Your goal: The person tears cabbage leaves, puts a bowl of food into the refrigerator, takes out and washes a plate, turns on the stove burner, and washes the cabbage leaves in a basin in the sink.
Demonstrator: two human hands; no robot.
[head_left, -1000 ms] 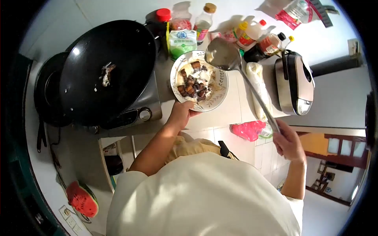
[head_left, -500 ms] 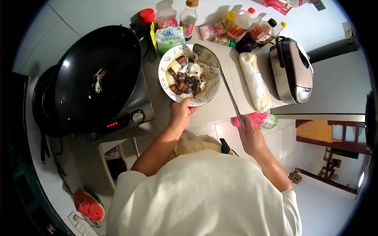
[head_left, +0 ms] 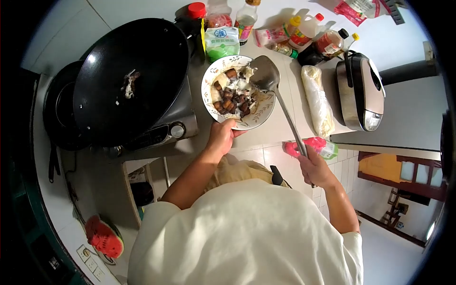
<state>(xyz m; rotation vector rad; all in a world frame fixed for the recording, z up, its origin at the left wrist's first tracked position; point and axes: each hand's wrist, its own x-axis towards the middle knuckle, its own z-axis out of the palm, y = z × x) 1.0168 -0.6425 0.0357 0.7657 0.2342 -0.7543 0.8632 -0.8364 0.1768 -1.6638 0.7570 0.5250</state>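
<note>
My left hand grips the near rim of a white patterned bowl, thumb on the edge and fingers underneath. In the bowl lie browned cubes of food among pale, creamy pieces. My right hand is closed around the long handle of a metal spatula. The spatula's blade rests at the bowl's right rim, partly over the food. Left of the bowl a large black wok sits tilted, with a small pale and brown scrap on its inner surface.
The wok stands on an induction cooker. Behind the bowl are a salt bag and several bottles. To the right lie a wrapped noodle-like pack and a rice cooker. A cut watermelon is at lower left.
The spatula's blade has turned to show its broad face and shifted right. My right hand has moved down and right. The red display lights on the cooker no longer show.
</note>
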